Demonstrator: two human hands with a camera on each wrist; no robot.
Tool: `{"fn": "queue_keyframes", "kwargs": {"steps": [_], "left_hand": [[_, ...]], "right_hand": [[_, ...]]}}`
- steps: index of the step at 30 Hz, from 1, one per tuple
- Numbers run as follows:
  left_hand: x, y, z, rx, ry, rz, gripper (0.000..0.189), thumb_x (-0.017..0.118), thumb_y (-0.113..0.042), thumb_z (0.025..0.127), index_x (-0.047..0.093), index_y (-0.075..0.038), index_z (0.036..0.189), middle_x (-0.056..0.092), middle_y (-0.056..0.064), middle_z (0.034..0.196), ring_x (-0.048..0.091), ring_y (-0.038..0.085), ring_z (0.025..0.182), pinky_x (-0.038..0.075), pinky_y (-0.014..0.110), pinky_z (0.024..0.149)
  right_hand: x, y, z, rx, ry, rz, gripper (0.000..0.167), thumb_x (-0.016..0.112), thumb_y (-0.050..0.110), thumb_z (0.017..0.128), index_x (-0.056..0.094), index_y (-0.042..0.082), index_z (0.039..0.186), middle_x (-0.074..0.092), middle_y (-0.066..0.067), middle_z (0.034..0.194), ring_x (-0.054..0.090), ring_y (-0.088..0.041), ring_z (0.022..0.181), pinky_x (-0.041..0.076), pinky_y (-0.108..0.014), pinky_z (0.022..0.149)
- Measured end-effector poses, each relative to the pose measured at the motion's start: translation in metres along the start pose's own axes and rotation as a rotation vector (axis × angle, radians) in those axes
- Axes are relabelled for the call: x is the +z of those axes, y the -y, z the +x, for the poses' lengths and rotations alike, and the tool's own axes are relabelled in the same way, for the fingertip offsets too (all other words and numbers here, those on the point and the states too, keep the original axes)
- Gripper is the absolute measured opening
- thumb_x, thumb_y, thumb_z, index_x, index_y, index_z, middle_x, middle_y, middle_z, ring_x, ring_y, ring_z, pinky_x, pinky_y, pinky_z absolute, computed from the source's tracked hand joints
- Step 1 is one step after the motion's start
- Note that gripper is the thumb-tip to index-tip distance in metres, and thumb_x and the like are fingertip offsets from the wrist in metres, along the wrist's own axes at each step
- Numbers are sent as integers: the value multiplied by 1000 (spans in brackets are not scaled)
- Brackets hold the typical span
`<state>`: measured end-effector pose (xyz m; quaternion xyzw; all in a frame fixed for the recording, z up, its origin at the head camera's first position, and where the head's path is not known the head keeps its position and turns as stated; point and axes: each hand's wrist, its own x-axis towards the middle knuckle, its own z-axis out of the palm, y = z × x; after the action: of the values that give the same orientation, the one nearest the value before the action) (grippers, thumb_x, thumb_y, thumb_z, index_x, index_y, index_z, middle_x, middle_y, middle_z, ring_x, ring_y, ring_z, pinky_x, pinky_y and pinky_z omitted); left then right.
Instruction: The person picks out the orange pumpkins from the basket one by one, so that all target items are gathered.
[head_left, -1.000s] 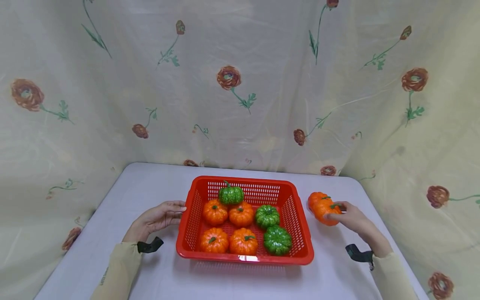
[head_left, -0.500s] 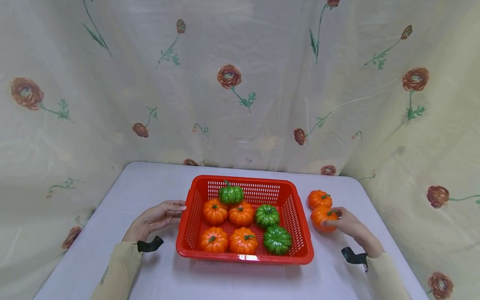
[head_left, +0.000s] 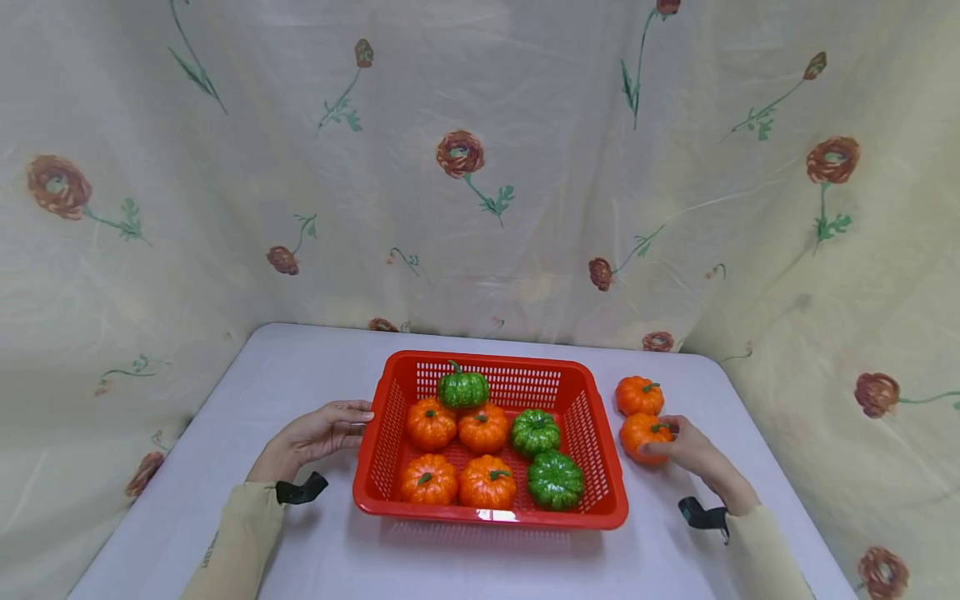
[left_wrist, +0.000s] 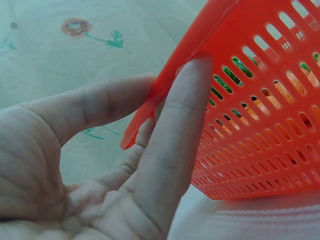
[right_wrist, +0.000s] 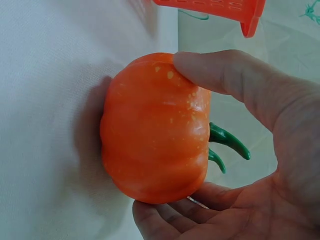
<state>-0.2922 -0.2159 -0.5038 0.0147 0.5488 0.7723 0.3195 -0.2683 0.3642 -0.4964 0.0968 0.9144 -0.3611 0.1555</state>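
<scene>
My right hand (head_left: 693, 454) holds a small orange pumpkin (right_wrist: 155, 130) at the right of the table, thumb on one side and fingers on the other. Its green stem points toward the palm. Just behind it sits another orange pumpkin (head_left: 640, 396). With thumb and fingers, my left hand (head_left: 318, 433) pinches the left rim of a red plastic basket (left_wrist: 260, 100). Inside the basket lie several orange pumpkins (head_left: 428, 479) and three green ones, one green pumpkin (head_left: 462, 390) resting on top of two orange ones.
A white table (head_left: 315, 358) bears the basket and the two pumpkins outside it. Flower-printed cloth (head_left: 525, 167) hangs behind the table and along both sides. The basket's raised right wall (head_left: 588, 433) stands between the held pumpkin and the pumpkins inside.
My right hand has brought its orange pumpkin slightly toward me and to the left, in front of the other orange one, then barely moved. The left hand and basket have stayed put.
</scene>
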Motion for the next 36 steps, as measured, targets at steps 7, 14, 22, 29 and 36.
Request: {"fn": "queue_keyframes", "kwargs": {"steps": [7, 14, 22, 29, 36], "left_hand": [[2, -2, -1, 1, -7, 1, 34, 57, -9, 96, 48, -1, 128, 67, 9, 115, 70, 24, 98, 57, 37, 87], [1, -1, 0, 7, -15, 2, 31, 57, -8, 96, 50, -2, 125, 68, 9, 113, 70, 25, 97, 58, 37, 86], [0, 1, 1, 8, -21, 24, 35, 57, -9, 96, 48, -1, 128, 68, 8, 114, 70, 24, 96, 57, 36, 86], [0, 1, 0, 7, -23, 32, 39, 59, -10, 95, 46, 0, 130, 68, 7, 115, 70, 24, 97, 57, 36, 87], [0, 2, 2, 7, -49, 32, 41, 60, -11, 95, 44, 0, 132, 67, 8, 116, 70, 25, 99, 56, 37, 88]], "right_hand": [[1, 2, -1, -7, 7, -1, 92, 69, 41, 86, 19, -13, 141, 33, -35, 137, 37, -47, 121, 37, -65, 105], [2, 3, -2, -11, 6, -5, 93, 69, 44, 86, 19, -13, 140, 34, -35, 136, 38, -46, 120, 37, -64, 104], [-2, 6, -6, -22, -12, -30, 96, 68, 50, 84, 23, -13, 140, 35, -36, 137, 38, -47, 121, 39, -65, 101], [-11, 18, -14, -59, -43, 19, 100, 66, 53, 85, 19, -12, 143, 29, -35, 145, 33, -50, 131, 41, -61, 104], [-18, 37, -23, -121, -79, 27, 96, 64, 50, 88, 17, -10, 146, 27, -34, 148, 31, -50, 133, 40, -62, 104]]}}
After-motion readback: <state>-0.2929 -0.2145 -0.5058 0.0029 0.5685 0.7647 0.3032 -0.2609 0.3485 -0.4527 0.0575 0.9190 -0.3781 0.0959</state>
